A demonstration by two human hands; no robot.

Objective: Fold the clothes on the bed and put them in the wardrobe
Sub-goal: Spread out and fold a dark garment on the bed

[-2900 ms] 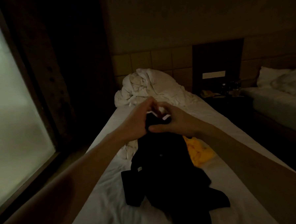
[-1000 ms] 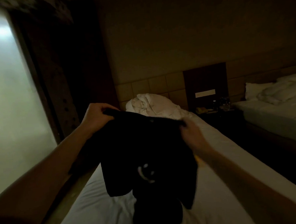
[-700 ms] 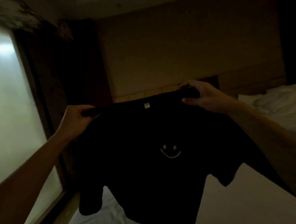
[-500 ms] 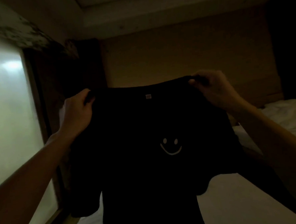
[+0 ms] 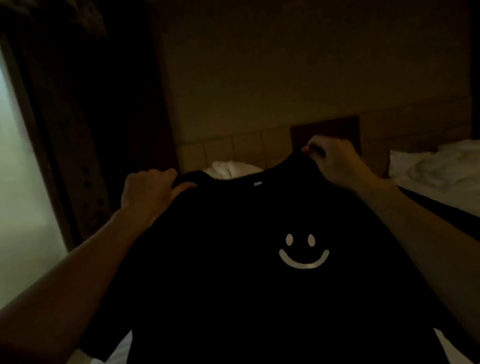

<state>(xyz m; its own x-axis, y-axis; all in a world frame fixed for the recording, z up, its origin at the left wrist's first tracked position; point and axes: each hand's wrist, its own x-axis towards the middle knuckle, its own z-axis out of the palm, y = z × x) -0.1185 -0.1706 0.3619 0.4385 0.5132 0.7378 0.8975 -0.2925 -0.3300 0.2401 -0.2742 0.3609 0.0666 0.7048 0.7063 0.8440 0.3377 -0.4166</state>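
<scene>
Matt black cloth T-shirt (image 5: 237,265) with a smooth pale printed smiley (image 5: 304,255); crumpled white cloth bedding (image 5: 452,168).

A bed dressed in a plain white sheet (image 5: 114,361) runs lengthwise through a dim room, with a crumpled white duvet (image 5: 229,168) heaped at its head end. A second white-sheeted bed (image 5: 456,198) stands off its right edge, carrying rumpled white bedding (image 5: 449,165).

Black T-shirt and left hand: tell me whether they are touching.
Touching. The head view shows the left hand gripping the black T-shirt at its shoulder, fingers curled over the fabric edge.
</scene>
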